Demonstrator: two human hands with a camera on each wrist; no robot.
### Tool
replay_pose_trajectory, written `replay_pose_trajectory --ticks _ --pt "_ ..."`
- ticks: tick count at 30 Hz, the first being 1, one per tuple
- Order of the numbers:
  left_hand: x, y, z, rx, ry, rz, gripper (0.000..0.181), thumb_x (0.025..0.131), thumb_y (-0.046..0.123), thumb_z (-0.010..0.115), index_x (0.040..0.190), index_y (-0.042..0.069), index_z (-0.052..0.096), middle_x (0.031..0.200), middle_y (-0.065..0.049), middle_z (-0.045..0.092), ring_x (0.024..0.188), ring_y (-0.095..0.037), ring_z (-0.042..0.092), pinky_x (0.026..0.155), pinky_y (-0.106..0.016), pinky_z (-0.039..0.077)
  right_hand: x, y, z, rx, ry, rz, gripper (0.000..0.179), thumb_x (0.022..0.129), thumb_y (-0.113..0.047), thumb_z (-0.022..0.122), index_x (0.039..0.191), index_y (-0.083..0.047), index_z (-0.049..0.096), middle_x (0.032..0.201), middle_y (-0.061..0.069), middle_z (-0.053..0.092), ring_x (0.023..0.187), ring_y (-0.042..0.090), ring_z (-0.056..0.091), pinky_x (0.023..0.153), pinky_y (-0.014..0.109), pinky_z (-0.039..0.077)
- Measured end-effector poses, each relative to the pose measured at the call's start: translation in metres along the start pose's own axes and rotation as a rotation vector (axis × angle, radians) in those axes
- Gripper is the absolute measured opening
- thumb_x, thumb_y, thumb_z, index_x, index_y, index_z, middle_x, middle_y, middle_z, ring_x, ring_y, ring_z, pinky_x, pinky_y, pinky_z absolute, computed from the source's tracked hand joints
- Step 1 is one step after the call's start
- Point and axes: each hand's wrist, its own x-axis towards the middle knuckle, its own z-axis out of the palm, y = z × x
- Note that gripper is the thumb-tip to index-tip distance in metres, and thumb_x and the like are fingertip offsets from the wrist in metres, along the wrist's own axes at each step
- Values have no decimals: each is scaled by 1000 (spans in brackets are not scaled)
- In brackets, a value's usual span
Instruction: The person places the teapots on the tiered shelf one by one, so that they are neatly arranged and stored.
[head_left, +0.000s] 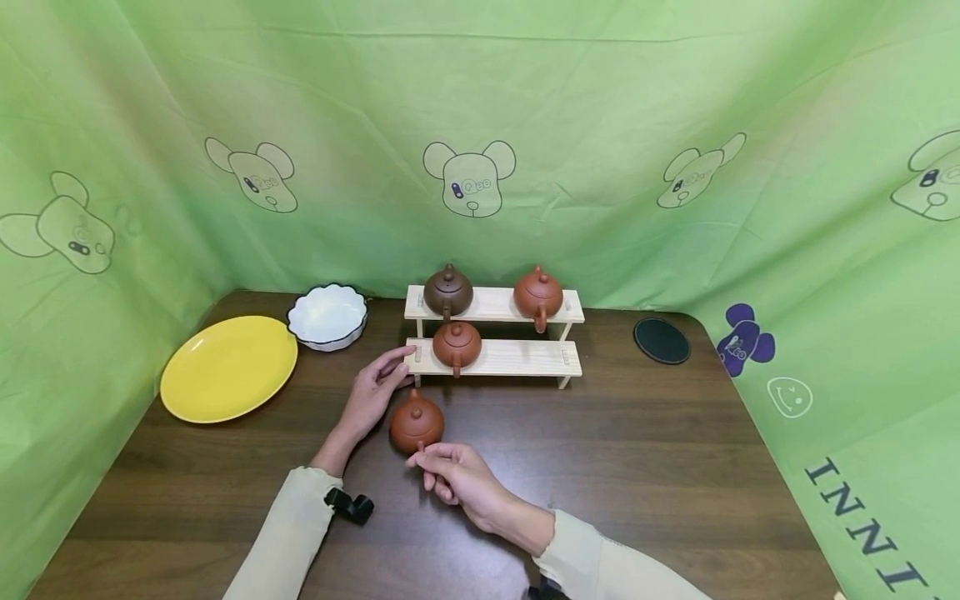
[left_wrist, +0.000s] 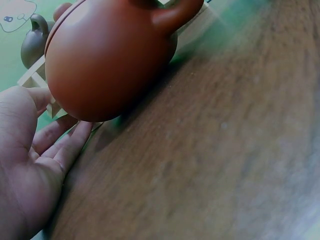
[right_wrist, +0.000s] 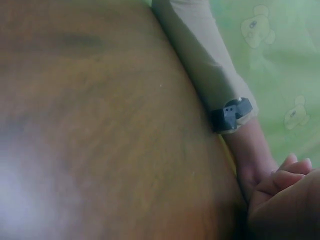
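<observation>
A reddish-brown clay teapot is in front of the left end of a two-tier wooden stand, its spout toward the stand. My right hand pinches its handle between thumb and fingers. Beyond the teapot, my left hand has its fingers, loosely extended, at the left end of the lower shelf. In the left wrist view the same teapot fills the upper part, in front of the left fingertips. Another reddish teapot sits on the lower shelf, toward its left end. The right wrist view hides the held handle.
On the upper tier are a dark brown teapot and a reddish one. A yellow plate and a white scalloped bowl lie to the left. A round black coaster lies at the right. Green cloth surrounds the table.
</observation>
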Motion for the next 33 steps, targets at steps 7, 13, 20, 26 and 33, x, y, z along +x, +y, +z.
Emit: replay_pose_trajectory --ticks 7,13,20,26,33 --pt "0 1 0 1 0 -4 38 115 4 60 151 -8 62 154 -28 62 120 1 69 102 -25 63 1 1 -3 -45 26 -44 33 110 -13 68 123 17 73 68 -8 61 51 -1 39 44 12 26" --pt "0 1 0 -3 5 3 37 115 3 60 150 -9 62 152 -30 62 120 0 70 102 -25 63 0 1 -5 -80 34 -70 32 109 -10 69 123 18 73 67 -9 62 50 -1 35 44 13 25" --pt "1 0 0 -2 3 -7 37 115 4 60 150 -7 63 153 -27 63 120 0 70 103 -26 63 -3 0 -6 -86 39 -89 32 110 -10 68 122 19 73 67 -8 60 50 0 33 46 13 26" --pt "1 3 0 11 -1 -15 37 115 6 60 151 -6 63 154 -26 63 120 -1 70 102 -25 64 -4 -3 -7 -78 51 -99 31 110 -10 68 123 19 73 66 -8 59 49 0 33 45 13 25" --pt "0 3 0 20 -4 -22 38 116 7 59 151 -5 63 155 -25 62 120 0 69 101 -25 64 -10 -9 -11 -92 40 -119 33 112 -11 67 124 19 72 65 -8 58 49 0 31 45 14 24"
